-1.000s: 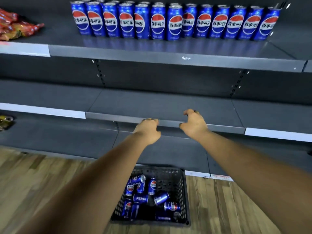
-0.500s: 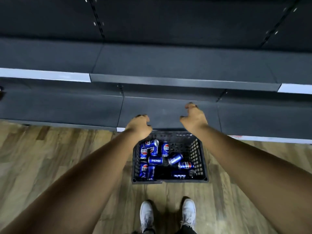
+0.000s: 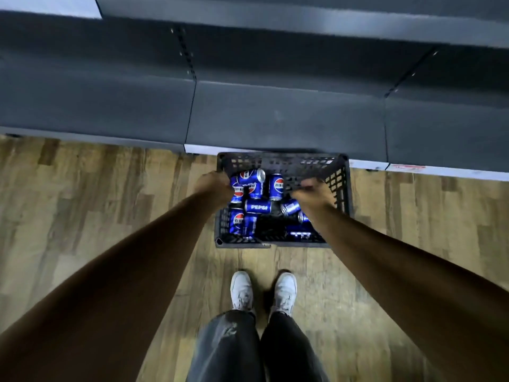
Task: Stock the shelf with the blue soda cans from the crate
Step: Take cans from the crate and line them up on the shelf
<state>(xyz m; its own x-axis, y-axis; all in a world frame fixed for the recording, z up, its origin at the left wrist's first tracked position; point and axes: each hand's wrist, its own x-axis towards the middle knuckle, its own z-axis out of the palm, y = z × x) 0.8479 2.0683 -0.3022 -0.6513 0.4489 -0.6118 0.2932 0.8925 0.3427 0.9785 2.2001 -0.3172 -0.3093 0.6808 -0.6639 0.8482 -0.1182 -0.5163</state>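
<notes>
Left hand (image 3: 213, 186) hung over the left rim of the crate (image 3: 341, 188), knuckles toward the camera, fingers curled downward out of view; could not tell whether it touched or held a can. Right hand (image 3: 314, 194) was over the right half of the crate interior, fingers partly spread and bent, blurred; no can visibly gripped, and contact could not be confirmed. Both forearms were bare and extended forward and down.

Crate: dark perforated plastic, standing on the wooden floor (image 3: 96, 202), its far wall just beside the base of the shelf (image 3: 275, 114).

Blue soda cans (image 3: 257, 207) were all in the crate, loosely piled. Count: about nine visible, some partly hidden by the hands, so the number is approximate.
- One can (image 3: 276, 186) near the far wall, long axis running front to back in the view, logo up.
- Two cans (image 3: 252, 183) at far left, tilted, the silver end of one pointing up and right.
- One can at centre, lying with long axis left to right, "PEPSI" lettering readable.
- Two cans (image 3: 243, 223) at near left, side by side, long axes roughly front to back.
- One can (image 3: 290, 207) just left of the right hand, lying diagonally.
- Two more under the right wrist, mostly hidden; orientation unclear.

Shelf: dark grey, two tiers in view, bottom deck bare. White shoes (image 3: 263, 293) and dark trousers (image 3: 248, 351) stood on the floor near the crate.
</notes>
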